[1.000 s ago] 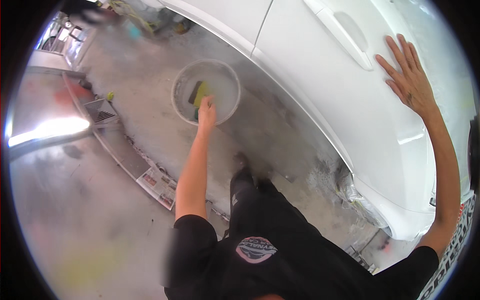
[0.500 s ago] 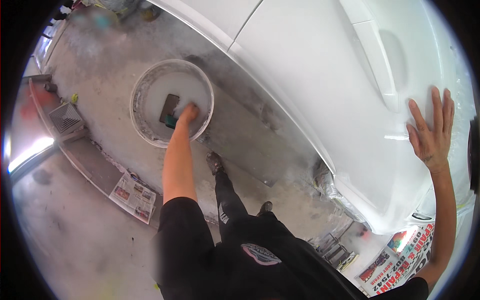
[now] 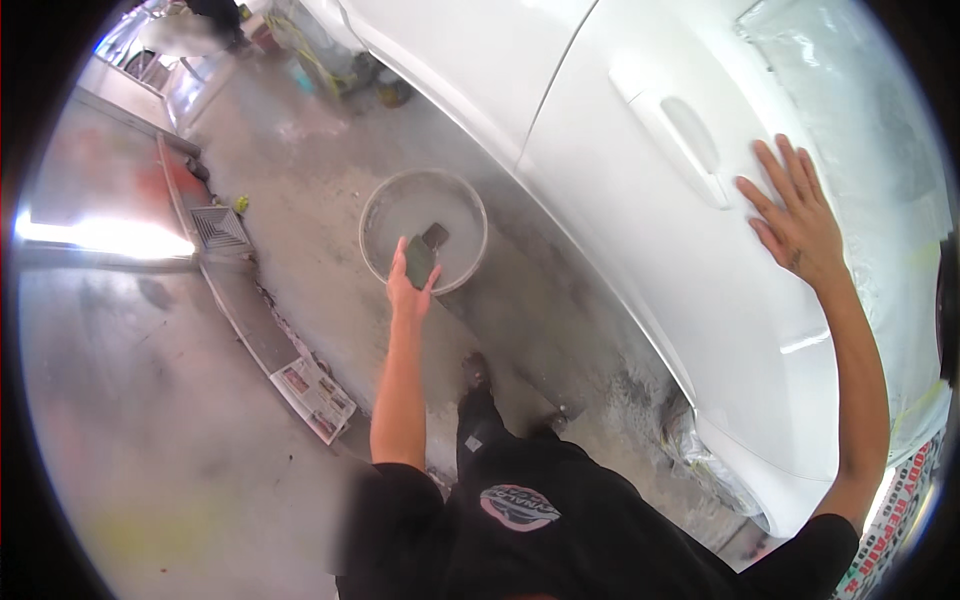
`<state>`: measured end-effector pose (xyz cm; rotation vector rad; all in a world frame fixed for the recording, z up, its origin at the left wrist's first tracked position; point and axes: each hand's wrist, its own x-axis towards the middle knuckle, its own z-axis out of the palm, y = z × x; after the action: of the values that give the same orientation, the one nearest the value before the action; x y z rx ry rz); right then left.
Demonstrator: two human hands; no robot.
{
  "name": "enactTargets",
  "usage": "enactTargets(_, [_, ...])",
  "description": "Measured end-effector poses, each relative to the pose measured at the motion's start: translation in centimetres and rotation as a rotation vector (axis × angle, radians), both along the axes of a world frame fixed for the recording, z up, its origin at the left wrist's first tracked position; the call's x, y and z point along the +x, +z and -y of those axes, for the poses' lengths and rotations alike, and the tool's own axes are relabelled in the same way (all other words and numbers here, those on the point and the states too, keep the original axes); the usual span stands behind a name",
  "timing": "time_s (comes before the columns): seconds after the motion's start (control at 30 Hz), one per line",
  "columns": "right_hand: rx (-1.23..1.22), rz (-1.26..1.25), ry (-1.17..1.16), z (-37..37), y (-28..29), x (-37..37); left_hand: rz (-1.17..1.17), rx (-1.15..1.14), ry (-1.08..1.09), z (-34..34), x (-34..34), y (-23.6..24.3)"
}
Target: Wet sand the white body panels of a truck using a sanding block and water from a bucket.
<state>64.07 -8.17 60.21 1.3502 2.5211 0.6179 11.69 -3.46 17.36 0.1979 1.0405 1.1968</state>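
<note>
My left hand [image 3: 410, 280] grips a dark green block [image 3: 420, 262] over a round bucket [image 3: 423, 172] of cloudy grey water on the floor. A dark, flat rectangular piece [image 3: 436, 233] shows inside the bucket beyond the block. My right hand [image 3: 800, 215] lies with fingers spread on the white panel of a car door [image 3: 620, 250], just below and right of its handle [image 3: 680, 135].
Plastic sheeting [image 3: 850, 110] covers part of the car at upper right. A stained panel [image 3: 180, 370] with newspaper [image 3: 310, 395] along its edge and a square vent [image 3: 220, 228] lie at left. Blurred clutter [image 3: 330, 70] and a dark figure or object [image 3: 215, 20] are at the back.
My left hand has come up from inside the bucket's water, now with the green block in its fingers. My right hand stays on the door, now nearer the handle than half a second ago.
</note>
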Motion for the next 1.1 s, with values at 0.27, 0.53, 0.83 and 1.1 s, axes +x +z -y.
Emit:
enactTargets(0.27, [0.041, 0.039, 0.060, 3.6, 1.4, 0.5, 0.362, 0.134, -0.019, 13.9, 6.5, 6.5])
enactTargets(0.53, [0.072, 0.033, 0.138, 6.9, 1.4, 2.8, 0.068, -0.099, 0.036, 28.1, 16.4, 6.2])
enactTargets(0.83, [-0.123, 0.209, 0.193, 8.2, 3.9, 6.6, 0.053, -0.054, 0.192, 20.4, 25.2, 8.1])
enactTargets(1.1, [-0.152, 0.179, 0.160, 5.6, 2.1, 5.4, -0.416, 0.646, 0.278, -2.6, 37.1, 17.2])
